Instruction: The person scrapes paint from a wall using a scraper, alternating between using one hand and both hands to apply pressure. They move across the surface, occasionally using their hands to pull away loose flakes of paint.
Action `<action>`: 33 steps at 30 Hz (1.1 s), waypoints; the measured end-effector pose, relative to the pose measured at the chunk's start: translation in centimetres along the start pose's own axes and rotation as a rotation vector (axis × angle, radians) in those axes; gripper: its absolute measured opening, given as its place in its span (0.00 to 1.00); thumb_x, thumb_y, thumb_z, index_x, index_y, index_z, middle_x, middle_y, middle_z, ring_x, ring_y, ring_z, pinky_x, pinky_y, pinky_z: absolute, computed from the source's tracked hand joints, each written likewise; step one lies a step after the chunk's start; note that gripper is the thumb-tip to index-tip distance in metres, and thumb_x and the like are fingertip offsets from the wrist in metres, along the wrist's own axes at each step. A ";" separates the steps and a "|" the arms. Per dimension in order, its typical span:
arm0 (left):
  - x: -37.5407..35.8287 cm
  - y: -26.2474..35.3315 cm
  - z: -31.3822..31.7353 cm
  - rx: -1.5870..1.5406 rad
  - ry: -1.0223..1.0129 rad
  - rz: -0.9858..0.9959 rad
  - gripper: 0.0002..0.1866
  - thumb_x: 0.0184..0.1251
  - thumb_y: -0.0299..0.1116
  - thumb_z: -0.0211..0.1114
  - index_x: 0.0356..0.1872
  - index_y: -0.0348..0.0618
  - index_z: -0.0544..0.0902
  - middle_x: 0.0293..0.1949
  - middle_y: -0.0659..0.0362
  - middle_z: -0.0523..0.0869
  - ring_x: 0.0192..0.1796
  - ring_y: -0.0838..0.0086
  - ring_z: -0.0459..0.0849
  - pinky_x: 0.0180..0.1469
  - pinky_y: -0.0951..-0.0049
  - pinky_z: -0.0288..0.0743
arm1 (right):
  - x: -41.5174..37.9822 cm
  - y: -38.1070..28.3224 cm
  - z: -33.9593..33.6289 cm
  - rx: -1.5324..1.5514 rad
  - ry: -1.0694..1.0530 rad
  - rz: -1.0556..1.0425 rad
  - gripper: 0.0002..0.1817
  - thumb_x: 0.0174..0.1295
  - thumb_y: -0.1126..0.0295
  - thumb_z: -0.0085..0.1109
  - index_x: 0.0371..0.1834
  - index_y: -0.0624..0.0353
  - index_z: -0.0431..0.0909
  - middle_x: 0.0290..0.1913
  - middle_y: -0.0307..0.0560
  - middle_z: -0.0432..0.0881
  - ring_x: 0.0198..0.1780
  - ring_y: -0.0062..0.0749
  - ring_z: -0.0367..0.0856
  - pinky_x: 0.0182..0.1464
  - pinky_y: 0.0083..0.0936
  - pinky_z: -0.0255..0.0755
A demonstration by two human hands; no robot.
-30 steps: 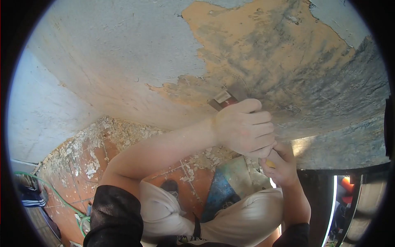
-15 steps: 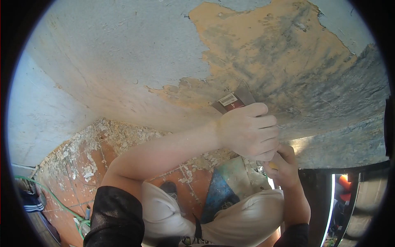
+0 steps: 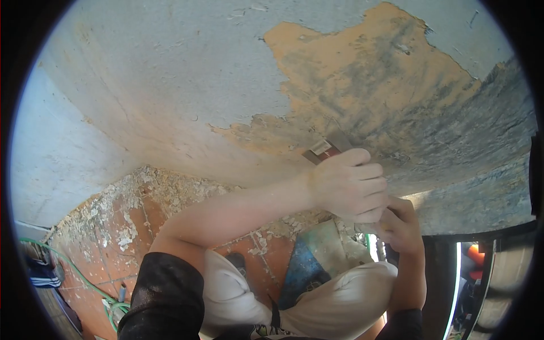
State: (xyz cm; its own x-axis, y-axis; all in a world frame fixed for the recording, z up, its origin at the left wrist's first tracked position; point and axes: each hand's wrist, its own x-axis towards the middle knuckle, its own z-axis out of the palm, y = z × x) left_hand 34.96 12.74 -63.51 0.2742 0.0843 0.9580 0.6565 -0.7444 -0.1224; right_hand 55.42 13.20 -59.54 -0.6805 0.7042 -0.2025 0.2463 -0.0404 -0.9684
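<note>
Both hands close on one scraper [image 3: 327, 148]: the left hand [image 3: 348, 184] wraps its curled fingers fully around the upper part of the tool, just below the blade, and the right hand [image 3: 401, 225] grips the lower end of the handle directly beneath, the two fists touching. Only the flat metal blade, with a small rectangular label of white and red, shows above the left knuckles; its edge lies against the wall [image 3: 170, 85].

Above and to the right of the grip, a broad irregular patch [image 3: 374, 79] of bare surface shows ochre streaked with grey, matt and rough, with ragged edges. To the left of the grip, the remaining coating is pale grey-white, chalky and fairly smooth.

Below the grip lie square terracotta floor tiles [image 3: 113, 266], strewn near the wall's foot with pale, flaky paint chips [image 3: 164, 187]. A green hose [image 3: 85, 277] curves across the tiles, well to the lower left. Directly beneath the hands are the person's bent knees in light trousers [image 3: 340, 300].
</note>
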 end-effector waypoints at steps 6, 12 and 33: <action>-0.6 0.3 -0.2 0.044 0.038 -0.066 0.14 0.53 0.36 0.65 0.14 0.53 0.69 0.18 0.68 0.66 0.22 0.78 0.68 0.28 0.71 0.53 | 0.9 0.1 0.9 -0.033 0.014 -0.026 0.08 0.70 0.72 0.52 0.36 0.65 0.79 0.19 0.29 0.69 0.17 0.08 0.60 0.19 0.14 0.49; -1.8 -0.1 -1.6 0.119 -0.003 -0.065 0.14 0.50 0.36 0.65 0.13 0.55 0.68 0.16 0.69 0.64 0.18 0.79 0.64 0.29 0.72 0.50 | 1.5 -1.2 2.5 -0.038 -0.026 0.178 0.08 0.69 0.71 0.54 0.36 0.64 0.79 0.21 0.28 0.69 0.22 0.08 0.63 0.23 0.14 0.54; -2.6 0.9 0.8 0.098 -0.004 0.008 0.10 0.53 0.42 0.63 0.19 0.57 0.72 0.22 0.70 0.67 0.27 0.81 0.72 0.35 0.70 0.55 | -0.2 0.8 1.3 -0.223 0.097 -0.023 0.10 0.65 0.72 0.54 0.37 0.68 0.82 0.23 0.31 0.73 0.22 0.10 0.62 0.25 0.15 0.53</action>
State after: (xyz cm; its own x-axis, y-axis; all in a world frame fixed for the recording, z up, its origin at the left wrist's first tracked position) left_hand 35.39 12.40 -66.36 0.2823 0.0816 0.9558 0.7200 -0.6764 -0.1549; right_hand 54.87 12.14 -60.49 -0.6205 0.7686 -0.1555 0.3856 0.1264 -0.9140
